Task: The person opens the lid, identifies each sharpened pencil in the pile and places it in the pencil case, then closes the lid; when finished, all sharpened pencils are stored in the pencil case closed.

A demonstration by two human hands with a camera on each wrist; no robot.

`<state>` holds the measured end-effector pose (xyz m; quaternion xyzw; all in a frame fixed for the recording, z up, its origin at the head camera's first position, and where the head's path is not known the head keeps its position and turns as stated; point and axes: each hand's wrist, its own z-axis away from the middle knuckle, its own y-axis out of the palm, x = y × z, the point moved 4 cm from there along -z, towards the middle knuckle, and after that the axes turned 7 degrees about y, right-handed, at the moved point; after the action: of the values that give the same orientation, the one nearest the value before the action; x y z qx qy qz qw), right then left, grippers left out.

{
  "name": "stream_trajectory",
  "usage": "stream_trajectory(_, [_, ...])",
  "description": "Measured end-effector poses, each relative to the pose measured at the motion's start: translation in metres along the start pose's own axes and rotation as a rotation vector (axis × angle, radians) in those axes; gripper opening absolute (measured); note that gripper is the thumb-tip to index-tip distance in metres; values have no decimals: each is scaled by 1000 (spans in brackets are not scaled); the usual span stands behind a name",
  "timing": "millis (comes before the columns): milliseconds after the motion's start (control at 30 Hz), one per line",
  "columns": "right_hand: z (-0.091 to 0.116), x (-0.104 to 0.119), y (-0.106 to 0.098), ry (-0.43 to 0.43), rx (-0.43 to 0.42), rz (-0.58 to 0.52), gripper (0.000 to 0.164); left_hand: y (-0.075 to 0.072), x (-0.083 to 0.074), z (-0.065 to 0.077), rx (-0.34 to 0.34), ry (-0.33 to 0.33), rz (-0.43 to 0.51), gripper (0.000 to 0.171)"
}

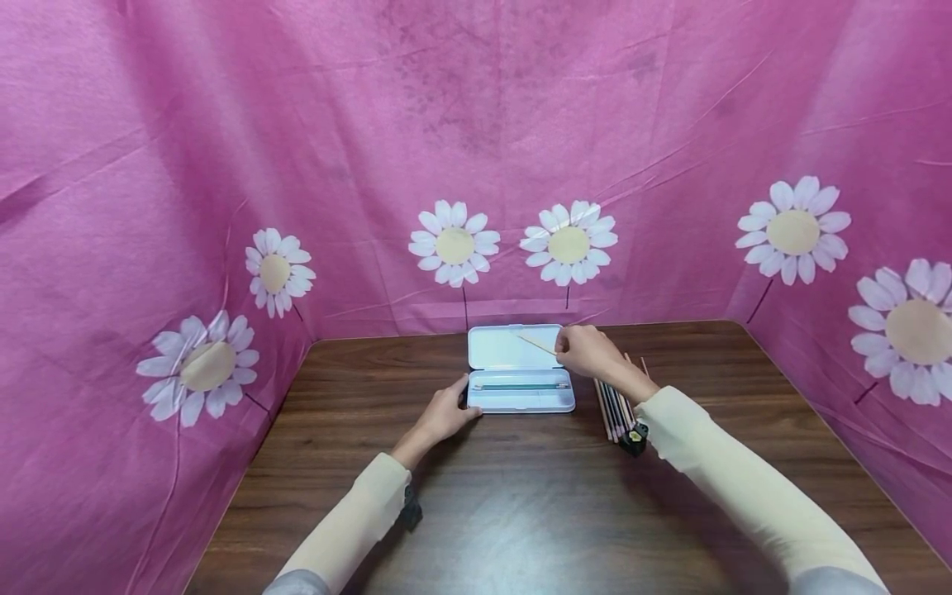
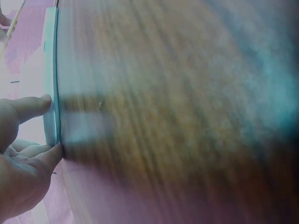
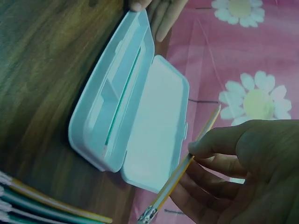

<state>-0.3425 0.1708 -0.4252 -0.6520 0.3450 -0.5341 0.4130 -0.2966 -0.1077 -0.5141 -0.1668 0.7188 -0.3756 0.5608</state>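
A white pencil case (image 1: 522,410) lies on the table with its lid (image 1: 494,351) swung back toward the curtain. One green pencil (image 3: 122,95) rests lengthwise inside, in the long compartment near the hinge. My left hand (image 1: 445,411) grips the case's left end, thumb at the front wall and fingers round the corner. Above the lid, my right hand (image 1: 589,351) pinches a yellow pencil (image 3: 177,172) between thumb and fingers; it slants, with the sharpened tip up and the metal-banded end low in the right wrist view.
Several pencils (image 1: 610,409) lie side by side to the right of the case, partly beneath my right forearm. A black wrist camera (image 1: 635,440) overlaps their near ends. A pink curtain (image 1: 513,165) with daisies stands behind and beside the brown wooden table (image 1: 335,430).
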Motion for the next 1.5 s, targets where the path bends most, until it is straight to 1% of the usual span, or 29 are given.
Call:
stream_trajectory(100, [-2,12,1,-57,23,13,2,0,1,1,-2,5,-9,78])
stream_trajectory(233, [-6,26,4,-128,45,38,8,0,1,0,-2,12,-22,78])
stream_trajectory(433, [-11,49,10,-237,83,132,17,0,1,0,-1,2,-7,78])
stream_trajectory(567, [-14,58,20,-299,115,201,19,0,1,-1,-3,1,-1,77])
stream_trajectory(700, [-18,61,33,-289,153,235,19,0,0,0,-1,8,1,77])
stream_trajectory(767, [-19,61,39,-278,156,248,19,0,-1,0,-2,13,4,77])
stream_trajectory(933, [-24,61,52,-268,136,277,20,0,-1,0,-9,13,3,78])
stream_trajectory(1100, [-25,58,60,-234,122,284,18,1,0,-2,1,4,-5,78])
stream_trajectory(1200, [-25,55,66,-221,114,306,16,1,1,-2,3,-3,-1,77])
stream_trajectory(1500, [-21,49,82,-251,93,360,20,1,1,-2,7,-5,-2,77])
